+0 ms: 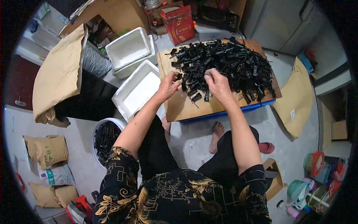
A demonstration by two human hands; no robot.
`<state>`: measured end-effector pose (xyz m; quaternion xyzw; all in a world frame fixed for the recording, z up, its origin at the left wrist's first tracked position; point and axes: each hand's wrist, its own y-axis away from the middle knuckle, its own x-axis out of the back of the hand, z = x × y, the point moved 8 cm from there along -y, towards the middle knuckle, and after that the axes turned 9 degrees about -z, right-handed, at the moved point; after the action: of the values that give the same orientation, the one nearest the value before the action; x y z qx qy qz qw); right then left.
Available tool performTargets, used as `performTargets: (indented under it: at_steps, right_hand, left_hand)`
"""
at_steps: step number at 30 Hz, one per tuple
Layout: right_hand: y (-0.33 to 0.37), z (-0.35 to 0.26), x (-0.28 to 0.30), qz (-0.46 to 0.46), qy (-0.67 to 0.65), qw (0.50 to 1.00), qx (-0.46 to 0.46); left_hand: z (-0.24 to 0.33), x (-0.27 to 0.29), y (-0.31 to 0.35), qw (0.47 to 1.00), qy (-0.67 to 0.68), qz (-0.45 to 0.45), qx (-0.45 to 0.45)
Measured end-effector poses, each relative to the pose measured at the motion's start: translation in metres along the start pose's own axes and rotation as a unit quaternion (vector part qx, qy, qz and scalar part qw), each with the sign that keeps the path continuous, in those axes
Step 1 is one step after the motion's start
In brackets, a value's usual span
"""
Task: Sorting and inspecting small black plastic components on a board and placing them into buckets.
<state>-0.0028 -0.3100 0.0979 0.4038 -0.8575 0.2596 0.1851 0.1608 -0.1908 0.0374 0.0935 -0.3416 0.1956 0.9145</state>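
Observation:
A large heap of small black plastic parts [227, 61], many with thin prongs, covers much of a wooden board [175, 108]. My left hand [169, 86] is at the heap's left edge, its thumb and fingers pinched on a small black plastic part [179, 77]. At the front of the heap, my right hand [219, 86] has its fingers curled together, close to the black parts. Whatever lies between those fingers is hidden. Several loose parts [195, 97] are spread on the bare wood between and below my hands.
White foam boxes [128, 52] stand left of the board. A white bucket [97, 155] of black parts is by my left arm. Paper sacks [52, 151] lie at far left, and a flat brown sack [296, 104] at right. A red carton [178, 26] stands behind.

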Motion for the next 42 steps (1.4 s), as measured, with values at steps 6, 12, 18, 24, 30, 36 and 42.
performTargets:
  at_steps: [6,12,18,24,30,36,42]
  right_hand:
    - [0.014,-0.014,-0.024,-0.123,-0.141,0.982,-0.029]
    - [0.047,-0.026,-0.05,-0.244,-0.104,0.964,-0.013]
    - [0.085,-0.058,-0.062,-0.233,-0.126,0.964,0.033]
    - [0.144,-0.075,-0.08,-0.146,-0.091,0.985,-0.014]
    - [0.194,-0.06,-0.111,-0.146,-0.116,0.978,-0.097]
    - [0.228,-0.038,-0.138,-0.206,-0.2,0.932,-0.221]
    - [0.254,-0.033,-0.139,-0.151,-0.284,0.896,-0.305]
  left_hand:
    - [0.023,-0.037,0.042,0.956,0.263,-0.134,0.006]
    - [0.02,-0.066,0.073,0.919,0.361,-0.145,0.068]
    - [0.008,-0.074,0.103,0.842,0.517,-0.103,0.113]
    - [0.002,-0.097,0.155,0.847,0.515,-0.097,0.092]
    - [-0.006,-0.125,0.218,0.84,0.491,-0.177,0.149]
    - [0.006,-0.114,0.235,0.97,0.232,-0.055,-0.047]
    - [0.014,-0.113,0.253,0.979,0.181,-0.085,-0.03]
